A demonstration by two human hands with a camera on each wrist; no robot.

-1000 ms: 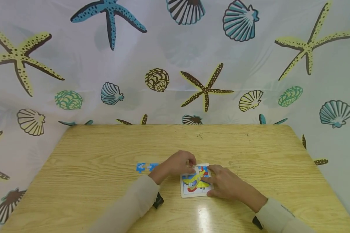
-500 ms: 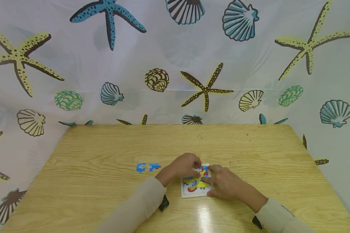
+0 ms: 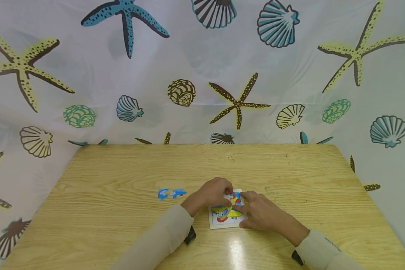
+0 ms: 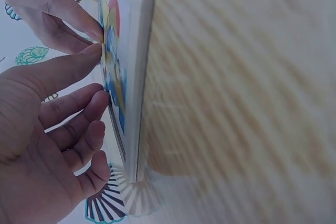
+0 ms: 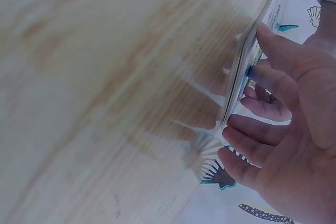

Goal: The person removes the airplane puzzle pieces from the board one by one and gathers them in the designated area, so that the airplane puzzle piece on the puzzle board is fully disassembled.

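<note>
The puzzle board lies flat on the bench, a little right of the middle between its left and right edges and well apart from the far edge; the near edge is out of view. Its pale rim frames a yellow, red and blue picture. It looks thin, stiff and light, probably smooth enough to slide if pushed, so the outer rim seems the best place to hold it. The loose pieces are likely light card, easiest taken by their side edges; their tabs could bend.

The left hand has its thumb and index fingertip on the picture, set a little apart; whether this grip pinches a piece between them, I cannot tell. The right hand is spread over the board's right side, thumb at the near right corner, one fingertip on the picture and another by the far right corner.

Left of the board, roughly level with its far edge, lie the loose pieces, mostly blue, close together.

Counted: one board, apparently two loose pieces, two hands, two pale sleeves and one patterned cloth beyond the bench's far edge. The pieces seated in the board are too covered to count.
</note>
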